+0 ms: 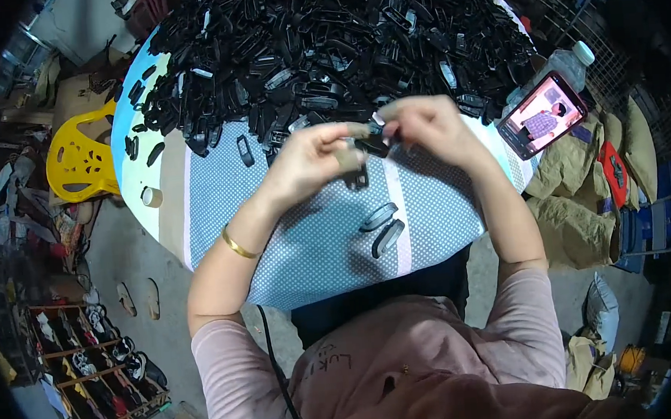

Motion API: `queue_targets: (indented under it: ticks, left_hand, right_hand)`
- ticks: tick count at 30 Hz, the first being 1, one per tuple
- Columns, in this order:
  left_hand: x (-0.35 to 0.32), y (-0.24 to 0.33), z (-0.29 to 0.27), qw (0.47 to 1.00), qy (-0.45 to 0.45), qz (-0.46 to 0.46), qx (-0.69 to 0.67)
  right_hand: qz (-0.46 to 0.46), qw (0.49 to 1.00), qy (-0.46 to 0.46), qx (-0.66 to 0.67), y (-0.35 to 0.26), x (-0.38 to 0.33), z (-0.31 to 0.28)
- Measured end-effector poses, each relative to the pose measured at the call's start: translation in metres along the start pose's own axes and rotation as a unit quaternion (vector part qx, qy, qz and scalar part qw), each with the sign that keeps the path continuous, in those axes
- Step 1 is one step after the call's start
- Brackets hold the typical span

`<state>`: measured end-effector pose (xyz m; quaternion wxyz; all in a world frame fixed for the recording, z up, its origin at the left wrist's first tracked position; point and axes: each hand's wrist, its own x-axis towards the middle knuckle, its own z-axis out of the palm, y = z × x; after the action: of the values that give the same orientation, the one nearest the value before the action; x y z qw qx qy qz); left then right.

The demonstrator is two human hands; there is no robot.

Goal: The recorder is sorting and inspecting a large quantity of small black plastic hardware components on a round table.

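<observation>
Over the near part of the table, both my hands meet at a small black plastic part point(377, 142). My left hand point(308, 164), with a gold bangle on its wrist, has its fingers bent in a pinch at the part's left side. From the right, my right hand point(427, 127) pinches the same part between thumb and fingers. Motion blurs the fingertips, and they partly hide the part's shape. Closer to me lie two dark oval frame-like pieces point(387, 238) side by side. Another such piece point(245, 150) lies left of my hands.
A large heap of black plastic parts point(299, 47) covers the far side of the patterned table point(307, 251). At right a phone point(542, 117) leans by a clear bottle point(565, 69). A yellow stool point(79, 159) stands left, sacks point(577, 226) right, a shoe rack point(88, 371) lower left.
</observation>
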<state>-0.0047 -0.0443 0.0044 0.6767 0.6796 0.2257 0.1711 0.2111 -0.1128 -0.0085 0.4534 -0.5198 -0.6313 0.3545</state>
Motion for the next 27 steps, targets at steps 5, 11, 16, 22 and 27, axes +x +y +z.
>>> queue_targets:
  ticks: [5, 11, 16, 22, 27]
  left_hand:
    - [-0.006, 0.0, 0.009, 0.968, -0.09, -0.013, 0.236]
    - [-0.024, 0.024, -0.045, 0.811, 0.037, 0.074, 0.579]
    - [-0.016, 0.005, -0.035, 0.786, 0.022, 0.071, 0.614]
    - [-0.011, -0.004, -0.016, 0.751, 0.028, 0.123, 0.649]
    - [0.003, -0.01, -0.007, 0.844, 0.081, 0.226, 0.48]
  right_hand:
    - [-0.183, 0.939, 0.048, -0.288, 0.01, 0.001, 0.009]
    - [-0.183, 0.909, 0.1, -0.361, 0.015, 0.002, 0.032]
    - [-0.106, 0.863, 0.159, -0.468, 0.012, 0.004, 0.01]
    - [-0.027, 0.856, 0.132, -0.499, 0.01, -0.001, 0.013]
    - [-0.053, 0.875, 0.159, -0.454, 0.024, 0.005, 0.012]
